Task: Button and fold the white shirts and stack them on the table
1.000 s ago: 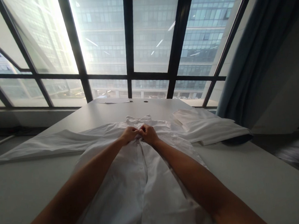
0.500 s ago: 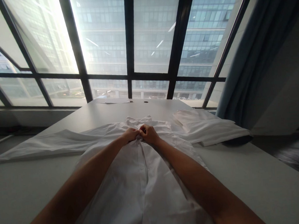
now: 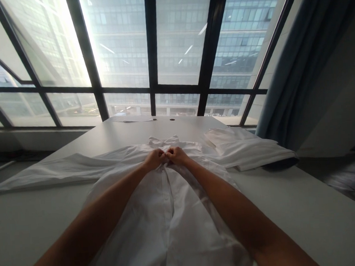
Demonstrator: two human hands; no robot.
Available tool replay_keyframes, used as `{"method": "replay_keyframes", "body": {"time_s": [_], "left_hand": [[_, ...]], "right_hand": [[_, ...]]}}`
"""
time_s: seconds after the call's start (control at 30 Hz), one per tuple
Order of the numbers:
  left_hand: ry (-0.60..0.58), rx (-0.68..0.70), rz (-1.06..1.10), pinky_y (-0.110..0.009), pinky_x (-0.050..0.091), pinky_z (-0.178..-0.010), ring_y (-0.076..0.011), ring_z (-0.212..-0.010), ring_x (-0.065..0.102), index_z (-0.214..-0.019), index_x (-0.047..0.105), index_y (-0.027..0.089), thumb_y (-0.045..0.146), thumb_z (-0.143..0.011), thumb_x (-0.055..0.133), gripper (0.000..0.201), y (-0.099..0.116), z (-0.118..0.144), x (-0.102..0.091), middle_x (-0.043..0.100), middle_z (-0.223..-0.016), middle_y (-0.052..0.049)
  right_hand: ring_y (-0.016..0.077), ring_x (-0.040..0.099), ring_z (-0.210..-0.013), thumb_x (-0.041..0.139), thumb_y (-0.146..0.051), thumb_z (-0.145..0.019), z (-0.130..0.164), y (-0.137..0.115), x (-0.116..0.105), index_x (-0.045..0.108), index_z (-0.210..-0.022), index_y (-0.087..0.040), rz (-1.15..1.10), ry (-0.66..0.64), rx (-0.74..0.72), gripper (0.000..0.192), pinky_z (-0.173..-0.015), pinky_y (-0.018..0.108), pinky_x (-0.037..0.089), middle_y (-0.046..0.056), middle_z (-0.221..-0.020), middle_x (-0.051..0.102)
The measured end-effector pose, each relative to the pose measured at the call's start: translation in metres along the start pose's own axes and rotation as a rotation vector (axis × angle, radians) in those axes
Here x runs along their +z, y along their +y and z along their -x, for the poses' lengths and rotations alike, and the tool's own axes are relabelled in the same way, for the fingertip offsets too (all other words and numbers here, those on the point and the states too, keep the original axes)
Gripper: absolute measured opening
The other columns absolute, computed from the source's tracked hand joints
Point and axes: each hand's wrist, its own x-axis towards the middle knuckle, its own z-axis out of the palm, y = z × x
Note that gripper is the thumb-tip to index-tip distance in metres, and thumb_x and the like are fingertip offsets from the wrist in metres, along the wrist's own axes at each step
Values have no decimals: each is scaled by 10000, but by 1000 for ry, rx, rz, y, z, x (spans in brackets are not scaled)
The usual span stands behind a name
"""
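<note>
Left hand (image 3: 155,159): pinching front placket (image 3: 166,194) of white shirt (image 3: 141,216), a little below collar (image 3: 164,141). Right hand (image 3: 177,155): pinching same placket, close beside; contact between both hands too small to tell. Shirt location: on white table (image 3: 294,201), collar toward windows (image 3: 122,39). Farther right: rumpled white fabric (image 3: 252,154), then blue curtain (image 3: 286,89).

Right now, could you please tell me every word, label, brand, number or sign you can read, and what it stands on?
None: no readable text shows anywhere.
White long-sleeved cloth shirt: no lettering can be made out.
Flat white sheet-like item on the white tabletop: too small to tell whether it is printed.
Pale glass-fronted building outside: too hazy to read any sign.
</note>
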Motion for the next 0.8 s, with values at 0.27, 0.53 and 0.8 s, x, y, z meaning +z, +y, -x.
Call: {"method": "replay_keyframes", "body": {"time_s": [0.27,0.53,0.8], "left_hand": [[-69,-24,-328,-223,329,-555,-157,-599,547,-741,743,149,274,-764,618,178,12,5,-10,638,-598,-34],[21,-82,-454,-297,446,-716,-272,-828,662,-913,752,167,317,-829,633,210,19,14,-13,714,-818,-115],[-207,62,-586,-514,278,-1115,-332,-1388,385,-1384,530,255,436,-913,546,505,-2,11,-27,453,-1504,-119]], "right_hand": [[112,602,-594,612,-230,-798,-4,8,7,683,-733,-144,-4,-42,-27,129,-547,178,411,8,-652,673],[155,648,-675,608,-245,-834,0,5,6,704,-773,-161,53,-25,2,142,-611,214,450,36,-716,702],[321,352,-1395,525,-523,-915,15,0,-5,507,-1415,-236,510,4,108,577,-1119,549,232,147,-1494,449]]}}
